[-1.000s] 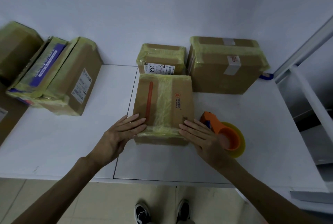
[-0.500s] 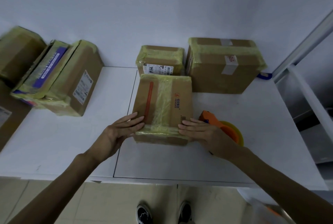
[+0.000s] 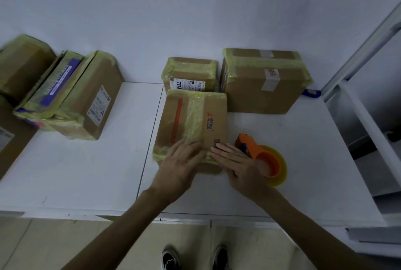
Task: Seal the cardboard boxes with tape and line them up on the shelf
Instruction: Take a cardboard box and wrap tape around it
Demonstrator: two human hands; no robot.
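A flat cardboard box (image 3: 195,117) with a red stripe and yellowish tape lies on the white table (image 3: 86,172) in front of me. My left hand (image 3: 180,165) presses flat on the tape at the box's near edge, fingers straight. My right hand (image 3: 236,163) lies flat beside it on the box's near right corner. An orange tape dispenser (image 3: 264,156) with a yellow roll sits on the table just right of my right hand, partly hidden by it.
A small taped box (image 3: 191,74) and a larger taped box (image 3: 262,80) stand against the wall behind. Several taped boxes (image 3: 71,96) lean together at the left. A white shelf frame (image 3: 364,117) stands on the right. My shoes show below the table edge.
My left hand has slid right from the box's near left corner onto the middle of its near edge. My right hand has stayed at the near right corner.
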